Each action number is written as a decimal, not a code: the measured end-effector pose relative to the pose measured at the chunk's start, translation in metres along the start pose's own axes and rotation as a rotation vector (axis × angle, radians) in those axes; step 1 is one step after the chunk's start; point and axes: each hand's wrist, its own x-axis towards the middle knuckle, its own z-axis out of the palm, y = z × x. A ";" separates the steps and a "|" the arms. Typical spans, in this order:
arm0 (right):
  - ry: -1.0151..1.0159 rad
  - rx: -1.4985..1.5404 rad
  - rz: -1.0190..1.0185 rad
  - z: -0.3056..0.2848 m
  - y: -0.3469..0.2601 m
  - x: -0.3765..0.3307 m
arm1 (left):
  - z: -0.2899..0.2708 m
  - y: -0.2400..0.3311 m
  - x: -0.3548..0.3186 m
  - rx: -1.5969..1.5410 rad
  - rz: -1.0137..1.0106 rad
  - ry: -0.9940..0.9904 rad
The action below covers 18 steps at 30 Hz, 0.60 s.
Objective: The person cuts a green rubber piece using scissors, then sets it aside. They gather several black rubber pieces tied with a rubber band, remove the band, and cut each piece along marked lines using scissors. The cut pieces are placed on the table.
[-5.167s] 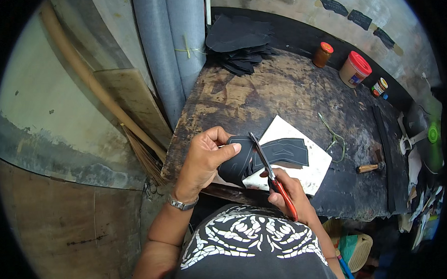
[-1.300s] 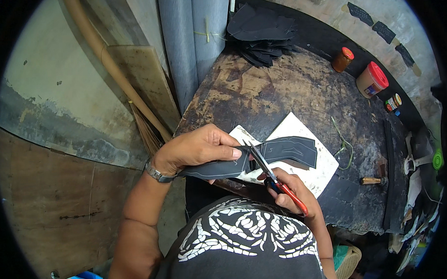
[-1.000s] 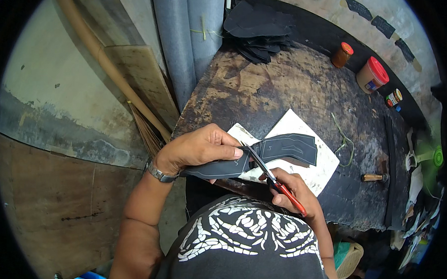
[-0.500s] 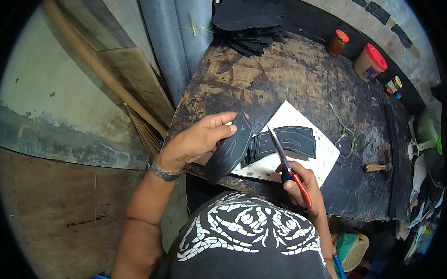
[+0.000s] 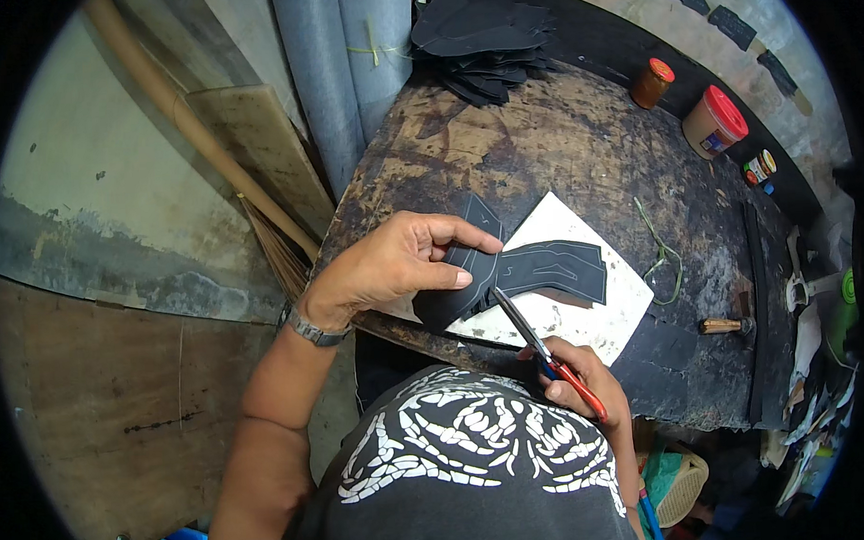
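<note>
Left hand (image 5: pixel 394 267), centre frame, pinches a black cut sheet piece (image 5: pixel 518 272) btwn thumb and fingers, holding it just above a white board (image 5: pixel 600 316) on the dark worn workbench (image 5: pixel 542 142). Right hand (image 5: pixel 583 384), lower centre, is closed round the red-handled scissors (image 5: pixel 539 342); blades narrow, tips at the piece's lower edge, just beside the left thumb.

Risks, as I judge them: blade tips sit v. close to the left fingertips, so a quick snip could nick them. Piece is floppy and held at one end only; it may twist in the blades and the cut wander off the outline. Stack of black pieces (image 5: pixel 485 30) upper centre and jars (image 5: pixel 712 122) upper right are well apart, no snag there.
</note>
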 end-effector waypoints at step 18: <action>-0.030 0.019 -0.010 0.005 -0.003 0.003 | -0.002 0.006 -0.001 0.120 -0.072 -0.022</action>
